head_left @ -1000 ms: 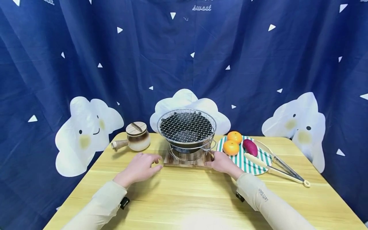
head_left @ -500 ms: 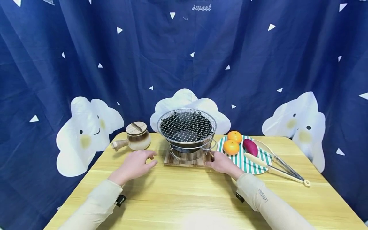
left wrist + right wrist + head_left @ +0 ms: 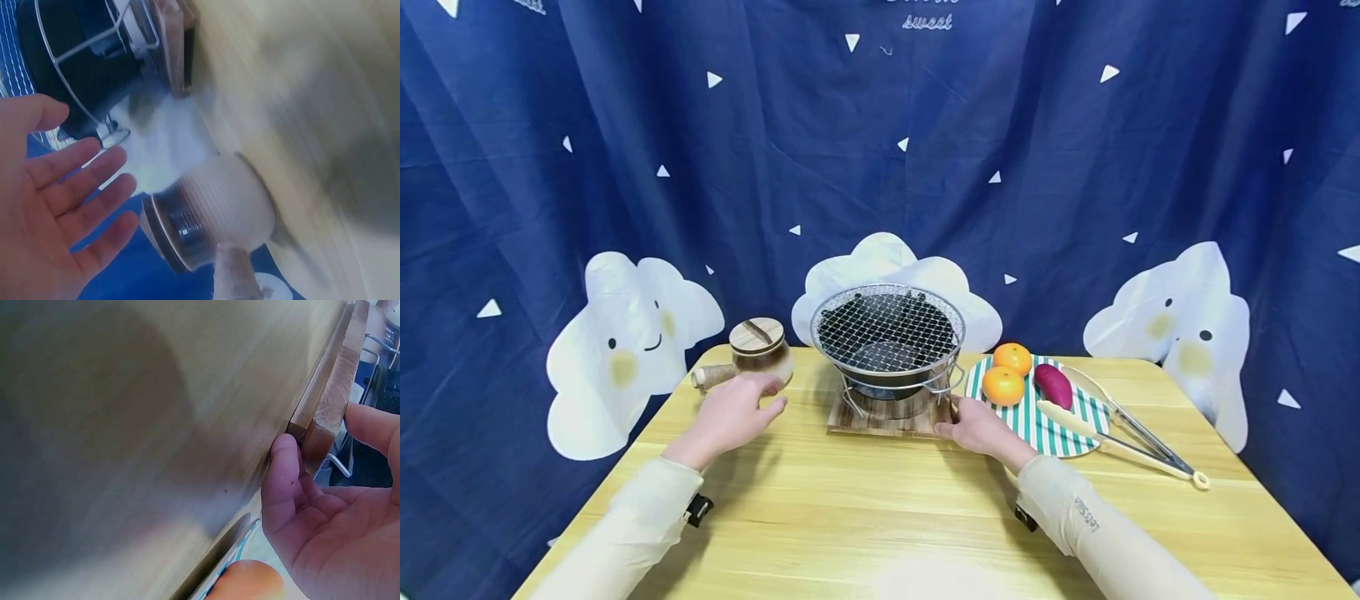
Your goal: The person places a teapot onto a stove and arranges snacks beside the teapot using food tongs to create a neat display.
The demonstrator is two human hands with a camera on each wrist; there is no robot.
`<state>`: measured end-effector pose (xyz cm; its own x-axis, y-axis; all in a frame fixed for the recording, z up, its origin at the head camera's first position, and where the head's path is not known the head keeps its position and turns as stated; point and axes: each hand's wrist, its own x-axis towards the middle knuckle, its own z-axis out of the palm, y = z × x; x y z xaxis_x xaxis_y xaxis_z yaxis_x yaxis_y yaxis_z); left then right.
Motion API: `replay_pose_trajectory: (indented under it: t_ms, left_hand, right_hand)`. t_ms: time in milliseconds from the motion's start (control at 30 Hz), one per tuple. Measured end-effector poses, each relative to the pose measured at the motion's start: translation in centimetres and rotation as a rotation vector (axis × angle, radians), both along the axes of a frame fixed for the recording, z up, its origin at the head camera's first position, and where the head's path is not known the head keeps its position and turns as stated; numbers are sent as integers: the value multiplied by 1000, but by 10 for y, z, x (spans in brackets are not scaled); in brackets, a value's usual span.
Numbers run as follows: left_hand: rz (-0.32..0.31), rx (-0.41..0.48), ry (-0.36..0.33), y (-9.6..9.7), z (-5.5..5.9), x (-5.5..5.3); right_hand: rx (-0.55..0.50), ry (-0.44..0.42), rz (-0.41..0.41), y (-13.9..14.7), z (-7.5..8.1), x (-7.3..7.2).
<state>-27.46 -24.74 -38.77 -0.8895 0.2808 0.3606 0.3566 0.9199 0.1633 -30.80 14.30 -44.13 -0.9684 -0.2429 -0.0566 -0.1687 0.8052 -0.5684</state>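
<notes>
Head cam: L hand, fingers loosely apart & holding nothing, is near the lidded pot, w/ the grill & its wood board off to its R; R hand pinches the board's near R corner, striped plate just beside. L wrist cam: fingers spread, pot just beyond the fingertips, grill past the thumb. R wrist cam: thumb on board's top edge, fingers at the lower corner, 1 orange fruit on the plate near the palm.
</notes>
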Motion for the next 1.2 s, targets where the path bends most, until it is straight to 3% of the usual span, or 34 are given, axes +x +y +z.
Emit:
replay_pose_trajectory:
  t_ms: [300,467,767,933,1200]
  left_hand:
    - [53,17,93,-21,3,-15]
    - [47,30,140,-33,4,-19]
    - [99,-24,198,-53,1,-33]
    - [141,-27,160,-63,2,-38]
    - [200,-92,30,-74,1,-47]
  right_hand:
    - [1,-2,-8,0,-3,-3]
    - [4,-10,-14,0,-4,-3]
    - [-6,-2,-16,1,-3,-1]
    - [-16,-6,-5,1,-2,0]
    - [-31,3,6,1,-2,0]
